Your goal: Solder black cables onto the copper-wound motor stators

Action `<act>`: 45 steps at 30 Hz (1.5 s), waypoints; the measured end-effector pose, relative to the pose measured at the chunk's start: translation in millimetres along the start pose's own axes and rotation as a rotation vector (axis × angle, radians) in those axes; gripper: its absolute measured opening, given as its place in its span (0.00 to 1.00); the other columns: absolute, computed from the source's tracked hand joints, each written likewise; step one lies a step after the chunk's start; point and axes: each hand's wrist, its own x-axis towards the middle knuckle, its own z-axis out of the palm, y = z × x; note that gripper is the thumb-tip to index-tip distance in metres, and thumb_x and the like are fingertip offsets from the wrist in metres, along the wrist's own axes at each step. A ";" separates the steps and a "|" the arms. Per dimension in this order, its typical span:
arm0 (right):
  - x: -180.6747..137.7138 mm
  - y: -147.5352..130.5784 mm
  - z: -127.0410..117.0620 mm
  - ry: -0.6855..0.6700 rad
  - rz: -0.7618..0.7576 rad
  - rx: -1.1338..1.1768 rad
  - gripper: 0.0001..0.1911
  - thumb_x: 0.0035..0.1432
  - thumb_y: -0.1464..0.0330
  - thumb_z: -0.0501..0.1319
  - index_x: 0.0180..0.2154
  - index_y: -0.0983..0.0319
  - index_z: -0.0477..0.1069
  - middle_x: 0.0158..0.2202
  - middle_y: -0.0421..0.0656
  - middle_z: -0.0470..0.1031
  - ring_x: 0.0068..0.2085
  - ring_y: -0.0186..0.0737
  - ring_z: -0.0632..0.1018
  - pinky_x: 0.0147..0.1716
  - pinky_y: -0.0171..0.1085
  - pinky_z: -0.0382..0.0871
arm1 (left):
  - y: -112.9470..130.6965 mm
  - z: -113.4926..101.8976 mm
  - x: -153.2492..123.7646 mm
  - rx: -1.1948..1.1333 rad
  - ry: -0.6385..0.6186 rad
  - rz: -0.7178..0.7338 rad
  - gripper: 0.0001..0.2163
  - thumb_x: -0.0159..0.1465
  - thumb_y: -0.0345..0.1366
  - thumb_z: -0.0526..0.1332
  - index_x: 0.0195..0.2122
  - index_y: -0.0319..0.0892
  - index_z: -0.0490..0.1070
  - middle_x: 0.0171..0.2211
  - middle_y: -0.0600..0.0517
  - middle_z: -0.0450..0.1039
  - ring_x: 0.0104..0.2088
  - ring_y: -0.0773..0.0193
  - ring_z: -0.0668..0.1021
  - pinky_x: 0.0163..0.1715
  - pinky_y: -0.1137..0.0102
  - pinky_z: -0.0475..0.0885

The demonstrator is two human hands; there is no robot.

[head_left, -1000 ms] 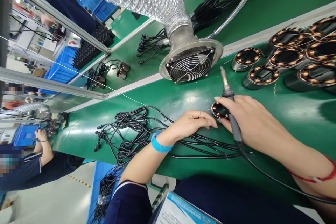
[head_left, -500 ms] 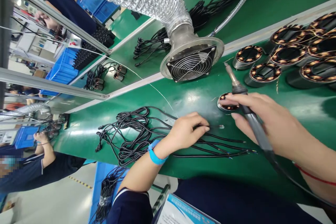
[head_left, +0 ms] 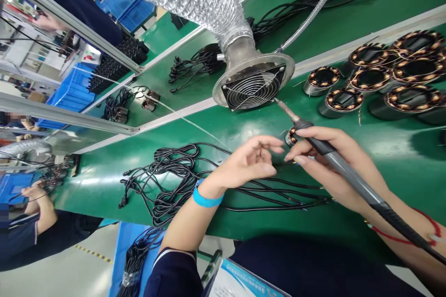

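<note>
Clearly, the right hand (head_left: 360,164) is closed around a grey-and-black soldering iron (head_left: 351,178), its bare metal tip pointing up and away, near the round black wire grille (head_left: 252,90) on the flared metal hood (head_left: 240,53). That hand's thumb and fingertips nearly meet beside a wire end with a bit of blue and yellow; whether they pinch it, I cannot tell. Just beyond them a small ring-shaped copper-wound stator (head_left: 290,137) stands on the green tabletop (head_left: 240,125), partly hidden by the fingers. The left hand (head_left: 247,164), a bright blue band (head_left: 208,196) on its wrist, hovers with thumb and forefinger apart, above long black cables (head_left: 174,158) looped on the table. Larger metal-cased stators (head_left: 371,76) cluster at right. At the lower edge, a white-and-blue badge (head_left: 240,280) carries a line of print on its blue strip, too small and blurred to read.
</note>
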 end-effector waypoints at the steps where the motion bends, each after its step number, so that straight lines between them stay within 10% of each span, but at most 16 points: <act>1: 1.3 2.5 1.2 -0.003 0.028 0.039 0.16 0.66 0.63 0.61 0.54 0.54 0.63 0.34 0.40 0.78 0.35 0.40 0.81 0.39 0.42 0.79 | -3.6 -1.9 1.3 -0.050 0.041 0.029 0.31 0.55 0.65 0.65 0.43 0.40 0.71 0.42 0.46 0.75 0.29 0.70 0.69 0.27 0.72 0.64; 9: 1.9 11.4 6.4 0.015 -0.023 0.054 0.20 0.65 0.63 0.63 0.56 0.53 0.62 0.36 0.39 0.76 0.32 0.36 0.80 0.33 0.37 0.79 | -2.4 7.0 5.2 0.537 0.177 0.040 0.15 0.72 0.39 0.53 0.29 0.42 0.66 0.27 0.55 0.68 0.31 0.68 0.69 0.37 0.70 0.65; 14: -1.6 11.2 7.7 -0.011 -0.058 -0.037 0.20 0.66 0.65 0.62 0.57 0.54 0.62 0.38 0.41 0.77 0.35 0.38 0.81 0.37 0.38 0.81 | 1.7 20.6 17.9 0.614 0.389 -0.048 0.21 0.73 0.39 0.56 0.22 0.44 0.52 0.21 0.58 0.54 0.26 0.68 0.58 0.30 0.68 0.55; 25: 0.1 10.7 6.3 0.020 -0.220 -0.129 0.23 0.66 0.69 0.62 0.60 0.53 0.61 0.38 0.39 0.77 0.36 0.37 0.81 0.39 0.37 0.79 | 4.6 28.4 15.8 0.836 0.378 -0.077 0.21 0.71 0.38 0.58 0.22 0.44 0.52 0.24 0.56 0.57 0.30 0.65 0.62 0.37 0.67 0.59; 33: 5.1 7.8 2.6 0.109 -0.284 -0.165 0.23 0.65 0.70 0.62 0.59 0.51 0.63 0.33 0.36 0.77 0.33 0.37 0.80 0.40 0.39 0.76 | 4.4 19.6 3.8 0.122 -0.029 -0.059 0.13 0.67 0.47 0.60 0.34 0.41 0.67 0.25 0.56 0.68 0.25 0.71 0.69 0.28 0.73 0.64; 45: -4.9 3.9 -32.4 0.228 -0.205 -0.426 0.12 0.67 0.64 0.63 0.52 0.55 0.76 0.37 0.43 0.81 0.30 0.37 0.79 0.30 0.39 0.74 | -22.9 30.8 35.9 -0.002 0.472 -0.055 0.07 0.60 0.29 0.62 0.25 0.40 0.68 0.19 0.60 0.62 0.23 0.73 0.64 0.26 0.75 0.60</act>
